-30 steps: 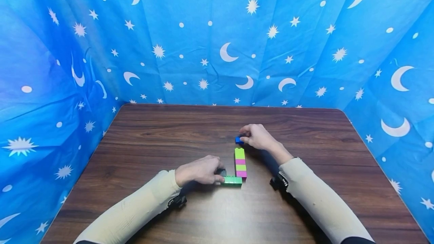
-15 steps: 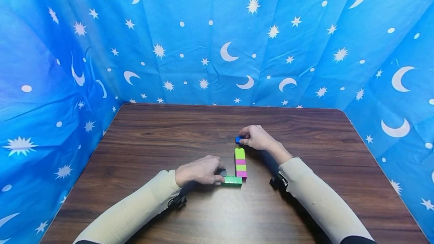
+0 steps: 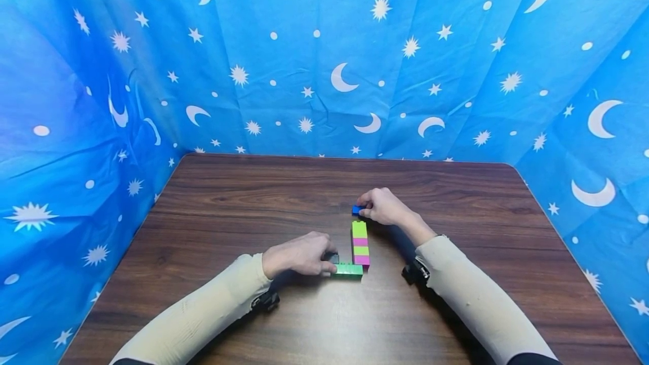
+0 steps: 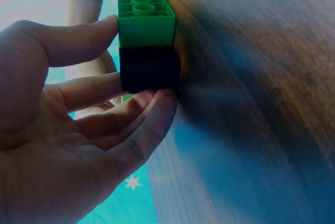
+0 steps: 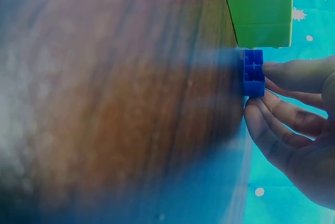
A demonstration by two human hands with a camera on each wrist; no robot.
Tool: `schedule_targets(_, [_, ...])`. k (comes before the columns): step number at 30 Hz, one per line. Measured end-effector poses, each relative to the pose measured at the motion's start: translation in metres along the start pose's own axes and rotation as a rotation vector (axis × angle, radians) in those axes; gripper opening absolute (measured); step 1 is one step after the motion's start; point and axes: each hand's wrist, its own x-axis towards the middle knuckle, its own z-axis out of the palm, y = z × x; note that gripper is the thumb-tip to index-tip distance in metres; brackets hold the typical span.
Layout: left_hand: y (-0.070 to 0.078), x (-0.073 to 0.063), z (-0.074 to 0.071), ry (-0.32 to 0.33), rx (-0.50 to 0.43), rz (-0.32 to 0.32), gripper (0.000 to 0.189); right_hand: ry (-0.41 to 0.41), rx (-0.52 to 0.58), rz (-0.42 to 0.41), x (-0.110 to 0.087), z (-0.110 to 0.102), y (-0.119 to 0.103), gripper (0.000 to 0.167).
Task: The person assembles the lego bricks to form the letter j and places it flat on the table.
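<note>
My left hand [image 3: 299, 255] grips a green toy building brick [image 3: 349, 271] and a black brick [image 3: 333, 258] side by side. In the left wrist view the thumb is on the green brick, whose hollow underside shows, and the fingers are at the black brick [image 4: 150, 69]. Farther back, my right hand [image 3: 386, 206] pinches a small blue brick [image 3: 356, 210] between thumb and fingers; its hollow underside faces the right wrist camera. Between the hands lies a row of joined lime and pink bricks [image 3: 360, 241], its lime end close to the blue brick, its pink end by the green one.
The bricks are on a dark wood-grain table [image 3: 243, 196]. Blue cloth [image 3: 284, 61] with white moons and stars hangs behind the table and along both sides. A small black camera [image 3: 416, 274] sits under the right wrist, another black camera [image 3: 266, 301] under the left.
</note>
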Motion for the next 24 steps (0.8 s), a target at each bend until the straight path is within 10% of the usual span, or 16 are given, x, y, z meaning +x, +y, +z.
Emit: schedule_targets(24, [0.0004, 0.0001, -0.0004, -0.003, -0.021, -0.012, 0.018, 0.003, -0.03, -0.11, -0.0047, 0.0, -0.0021, 0.017])
